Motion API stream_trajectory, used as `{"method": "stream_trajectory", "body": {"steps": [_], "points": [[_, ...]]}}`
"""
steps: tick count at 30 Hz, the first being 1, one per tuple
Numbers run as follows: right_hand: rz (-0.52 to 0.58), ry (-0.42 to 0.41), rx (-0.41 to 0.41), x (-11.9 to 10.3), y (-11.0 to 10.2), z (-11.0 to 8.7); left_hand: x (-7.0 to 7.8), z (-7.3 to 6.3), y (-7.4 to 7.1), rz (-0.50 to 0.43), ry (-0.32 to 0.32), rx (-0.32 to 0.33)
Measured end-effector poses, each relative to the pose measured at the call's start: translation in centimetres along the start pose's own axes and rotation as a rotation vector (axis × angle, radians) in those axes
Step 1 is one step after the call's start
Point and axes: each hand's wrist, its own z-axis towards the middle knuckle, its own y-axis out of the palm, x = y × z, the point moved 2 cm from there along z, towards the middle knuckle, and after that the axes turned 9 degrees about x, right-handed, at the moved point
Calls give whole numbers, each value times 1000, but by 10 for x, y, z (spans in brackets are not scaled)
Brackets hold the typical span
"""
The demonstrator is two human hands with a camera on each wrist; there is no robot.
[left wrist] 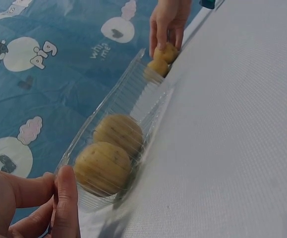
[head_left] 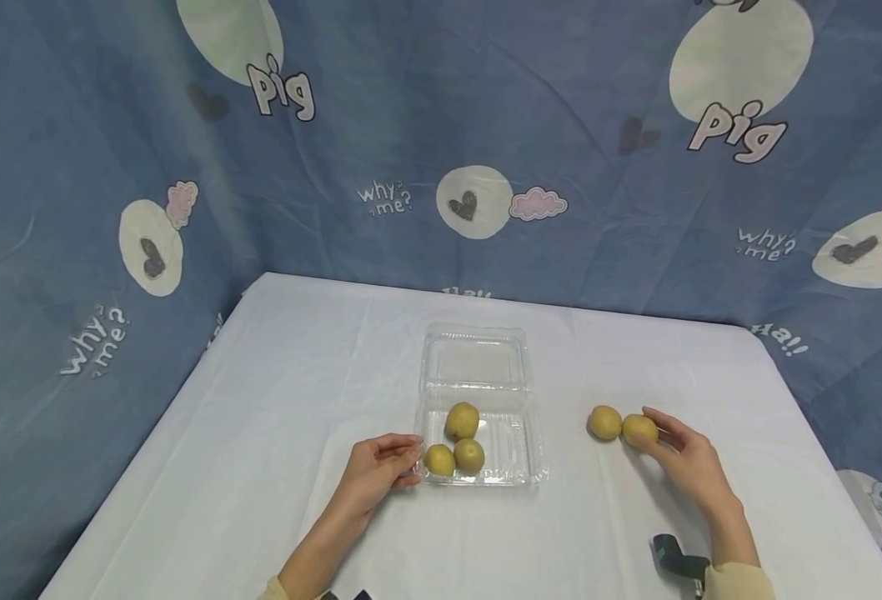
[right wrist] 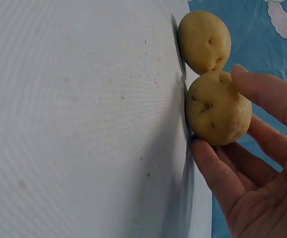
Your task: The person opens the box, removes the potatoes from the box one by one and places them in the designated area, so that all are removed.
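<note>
A clear plastic clamshell box lies on the table with its lid folded back to the far side. Inside its near half sit three potatoes, one behind the other two. My left hand pinches the box's left rim between thumb and fingers, seen closer in the left wrist view. To the right of the box, my right hand holds a potato between thumb and fingers. That potato rests at the table surface, touching or nearly touching another potato on its left.
A white cloth covers the table. Blue printed curtains hang behind it and along its sides. A dark device is at the right wrist, and dark parts show by the left forearm.
</note>
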Motion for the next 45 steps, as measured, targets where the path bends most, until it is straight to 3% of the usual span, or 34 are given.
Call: {"method": "stream_trajectory", "body": {"steps": [8,17,24,29,36,45], "points": [[-11,6,33,2,-3,-6,-2,0,1,-1,-3,-1],[-86,-103,232,-6,-12,-19,1,-2,1,2,10,-2],[-85,-139,315,-12,-8,-30,2,-1,1,2,-8,12],[-42,-155,311,-15,1,-38,2,-2,1,-2,-6,3],[17,-213,229,-25,16,-50,2,-1,1,-1,2,1],[94,-262,190,-36,25,-58,1,-1,1,-3,2,3]]}}
